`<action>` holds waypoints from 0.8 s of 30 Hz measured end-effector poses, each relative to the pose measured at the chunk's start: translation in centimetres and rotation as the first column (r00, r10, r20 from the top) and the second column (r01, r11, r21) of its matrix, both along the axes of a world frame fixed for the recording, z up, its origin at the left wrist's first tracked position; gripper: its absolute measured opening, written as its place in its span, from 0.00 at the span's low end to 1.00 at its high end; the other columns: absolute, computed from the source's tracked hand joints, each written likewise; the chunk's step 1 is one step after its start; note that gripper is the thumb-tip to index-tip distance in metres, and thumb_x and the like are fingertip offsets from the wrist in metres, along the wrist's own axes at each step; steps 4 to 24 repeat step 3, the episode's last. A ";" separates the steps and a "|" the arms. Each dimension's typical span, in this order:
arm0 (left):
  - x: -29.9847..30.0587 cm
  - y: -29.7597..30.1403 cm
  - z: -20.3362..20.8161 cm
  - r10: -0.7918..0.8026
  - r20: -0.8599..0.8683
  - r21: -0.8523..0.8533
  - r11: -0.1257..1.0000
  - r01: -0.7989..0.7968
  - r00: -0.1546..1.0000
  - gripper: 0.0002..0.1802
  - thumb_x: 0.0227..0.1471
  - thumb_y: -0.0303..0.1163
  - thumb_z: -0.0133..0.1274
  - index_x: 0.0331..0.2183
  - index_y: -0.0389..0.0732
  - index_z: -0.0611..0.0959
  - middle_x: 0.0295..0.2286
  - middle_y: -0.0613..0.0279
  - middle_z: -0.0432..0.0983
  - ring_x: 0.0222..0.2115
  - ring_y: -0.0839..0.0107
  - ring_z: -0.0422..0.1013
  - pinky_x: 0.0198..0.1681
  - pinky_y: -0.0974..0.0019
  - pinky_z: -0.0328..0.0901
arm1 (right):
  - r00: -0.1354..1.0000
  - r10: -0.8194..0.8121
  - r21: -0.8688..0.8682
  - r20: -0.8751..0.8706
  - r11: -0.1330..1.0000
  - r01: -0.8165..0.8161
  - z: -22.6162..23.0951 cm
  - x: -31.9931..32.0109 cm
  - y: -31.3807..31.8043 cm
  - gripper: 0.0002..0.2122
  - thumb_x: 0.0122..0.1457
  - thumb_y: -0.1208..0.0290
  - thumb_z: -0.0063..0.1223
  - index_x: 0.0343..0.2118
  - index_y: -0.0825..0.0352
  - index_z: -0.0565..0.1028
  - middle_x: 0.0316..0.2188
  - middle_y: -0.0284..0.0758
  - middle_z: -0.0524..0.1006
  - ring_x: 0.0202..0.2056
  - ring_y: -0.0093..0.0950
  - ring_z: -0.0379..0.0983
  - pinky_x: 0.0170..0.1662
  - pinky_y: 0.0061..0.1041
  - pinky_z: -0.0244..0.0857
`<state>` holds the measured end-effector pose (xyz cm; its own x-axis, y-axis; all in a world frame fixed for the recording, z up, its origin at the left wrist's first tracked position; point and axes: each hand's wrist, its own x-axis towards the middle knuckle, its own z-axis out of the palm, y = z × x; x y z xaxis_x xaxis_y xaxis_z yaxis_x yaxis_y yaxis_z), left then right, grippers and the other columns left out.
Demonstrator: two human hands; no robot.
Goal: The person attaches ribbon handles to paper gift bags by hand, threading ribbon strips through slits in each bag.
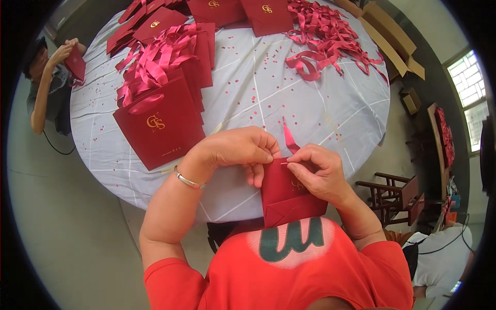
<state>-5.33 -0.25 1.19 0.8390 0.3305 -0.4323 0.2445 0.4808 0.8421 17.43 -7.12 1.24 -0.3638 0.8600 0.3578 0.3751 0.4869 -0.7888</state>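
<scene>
A dark red paper gift bag (289, 199) rests upside down against my front at the table's near edge, its folded bottom toward me. My left hand (250, 150) pinches its top left corner between thumb and fingers. At the bag's upper edge, my right hand (320, 170) is closed in a pinch; a thin pale tip shows at its fingertips, apparently the end of a ribbon handle. A pink ribbon (290, 136) sticks up past the bag's edge, its free end on the cloth. Part of the ribbon is hidden behind my right fingers.
Left of my hands stands a row of red bags (160, 124) with ribbon handles. More red bags (217, 13) and a heap of loose ribbons (330, 39) lie on the far side. A person (49, 77) holds a bag at left. Wooden stools (395, 194) stand at right.
</scene>
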 end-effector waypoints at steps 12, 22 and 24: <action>0.2 -0.1 -0.2 -0.033 0.009 0.024 0.999 0.033 0.999 0.11 0.59 0.23 0.42 0.42 0.32 0.74 0.31 0.56 0.78 0.25 0.67 0.79 0.26 0.70 0.73 | 1.000 0.001 -0.014 -0.003 1.000 -0.001 0.1 0.4 -0.5 0.04 0.51 0.80 0.62 0.29 0.69 0.78 0.24 0.37 0.77 0.24 0.27 0.74 0.28 0.24 0.66; 0.2 -0.1 -0.2 -0.033 0.009 0.024 0.999 0.033 0.999 0.11 0.59 0.23 0.42 0.42 0.32 0.74 0.31 0.56 0.78 0.25 0.67 0.79 0.26 0.70 0.73 | 1.000 0.001 -0.014 -0.003 1.000 -0.001 0.1 0.4 -0.5 0.04 0.51 0.80 0.62 0.29 0.69 0.78 0.24 0.37 0.77 0.24 0.27 0.74 0.28 0.24 0.66; 0.2 -0.1 -0.2 -0.033 0.009 0.024 0.999 0.033 0.999 0.11 0.59 0.23 0.42 0.42 0.32 0.74 0.31 0.56 0.78 0.25 0.67 0.79 0.26 0.70 0.73 | 1.000 0.001 -0.014 -0.003 1.000 -0.001 0.1 0.4 -0.5 0.04 0.51 0.80 0.62 0.29 0.69 0.78 0.24 0.37 0.77 0.24 0.27 0.74 0.28 0.24 0.66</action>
